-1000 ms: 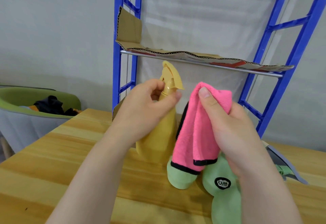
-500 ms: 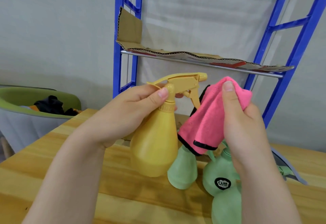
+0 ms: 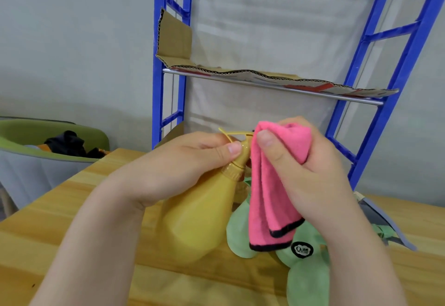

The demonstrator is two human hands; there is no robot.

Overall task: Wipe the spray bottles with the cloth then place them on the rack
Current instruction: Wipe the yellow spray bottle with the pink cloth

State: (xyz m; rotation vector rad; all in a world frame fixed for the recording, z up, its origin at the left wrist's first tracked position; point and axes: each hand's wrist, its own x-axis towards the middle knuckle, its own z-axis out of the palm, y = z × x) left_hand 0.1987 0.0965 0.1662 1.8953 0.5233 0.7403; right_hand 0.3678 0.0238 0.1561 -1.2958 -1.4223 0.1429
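Pink and trimmed in black, the microfibre cloth (image 3: 269, 199) hangs folded from the right hand (image 3: 310, 175), whose thumb and curled fingers pinch its upper part and press it against the trigger head of the yellow spray bottle (image 3: 199, 211). The left hand (image 3: 183, 168) grips that bottle round its neck, thumb tip just above the ribbed collar, and holds it tilted above the wooden tabletop (image 3: 72, 216). Just behind and below the cloth lie green spray bottles (image 3: 305, 272), one bearing a round black label, partly hidden by the right forearm. Beyond the hands stands the blue metal rack (image 3: 159, 65); its shelf carries a flattened sheet of cardboard (image 3: 265, 74). At far left sits a green chair (image 3: 29, 132) with dark clothing in it.
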